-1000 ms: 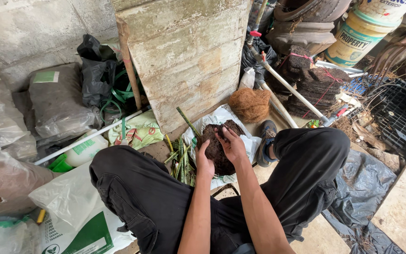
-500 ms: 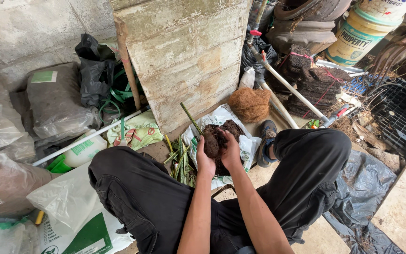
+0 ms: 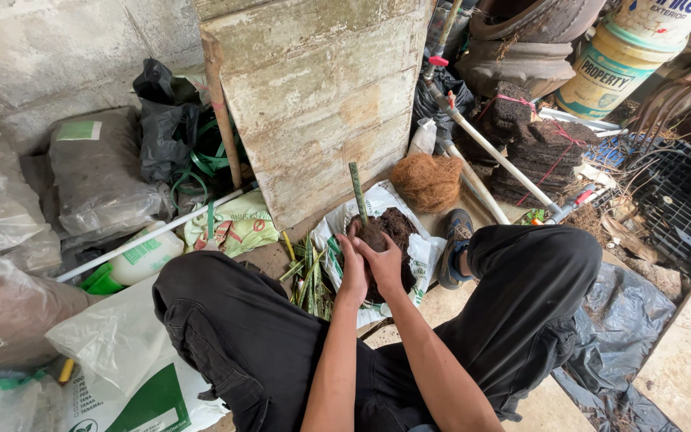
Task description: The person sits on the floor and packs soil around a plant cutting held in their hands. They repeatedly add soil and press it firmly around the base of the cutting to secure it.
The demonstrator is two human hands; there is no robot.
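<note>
Both hands cupped together around a dark soil clump with a green stalk sticking up, held over a white sack between the knees. Left hand and right hand press the clump, fingers curled. Coconut fibre ball lies far right; cut green leaves just left.

A white sack lies under the fingers. Left of them: a pale printed bag, a white-green bottle. Near left: a white-green sack. Far right: a labelled bucket.
</note>
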